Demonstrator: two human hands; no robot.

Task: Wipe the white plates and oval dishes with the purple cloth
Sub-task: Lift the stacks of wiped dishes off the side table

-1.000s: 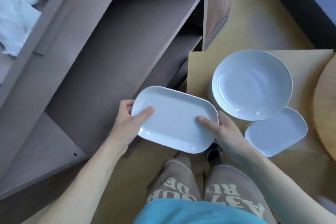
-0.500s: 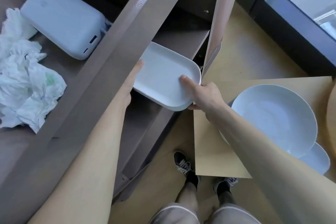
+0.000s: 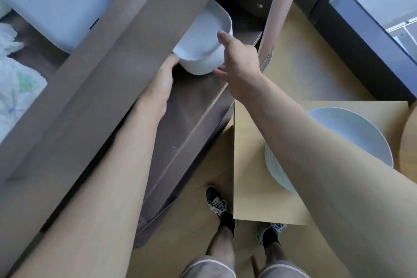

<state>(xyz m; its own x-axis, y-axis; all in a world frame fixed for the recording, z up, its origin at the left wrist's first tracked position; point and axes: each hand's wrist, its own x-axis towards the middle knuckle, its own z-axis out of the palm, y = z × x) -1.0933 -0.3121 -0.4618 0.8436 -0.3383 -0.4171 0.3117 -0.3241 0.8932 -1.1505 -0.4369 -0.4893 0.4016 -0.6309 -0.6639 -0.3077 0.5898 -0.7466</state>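
Grip, right hand (image 3: 241,61): the thumb lay over the near rim of the oval dish (image 3: 200,34) and the fingers curled against the side below it, pinching the dish's end.
Grip, left hand (image 3: 165,79): the fingers were straight, their tips touching the dish's left edge. A cabinet panel partly hid them.
Head view, dish: it sat on top of a stack of dishes (image 3: 200,64) on the brown shelf (image 3: 191,106), deep inside the cabinet and beside the open cabinet door (image 3: 274,7).
Head view, plates: the round plates (image 3: 352,135) were stacked on the tan board (image 3: 252,165), well apart from the shelf and partly behind the right forearm.
Head view, cloth: the purple cloth was not in view.
Change: a second earlier both hands held this dish low, just beside the round plates. Half a second earlier it was entering the cabinet. Now it rested on the stack.
Meaning: this dish seemed finished and put away. The round plates probably remained to be wiped, and the cloth would need fetching first.
Surroundings: a white box (image 3: 52,0) and crumpled white paper (image 3: 13,83) lay on the cabinet top.
Writing: no brand, label or lettering could be read in this view.
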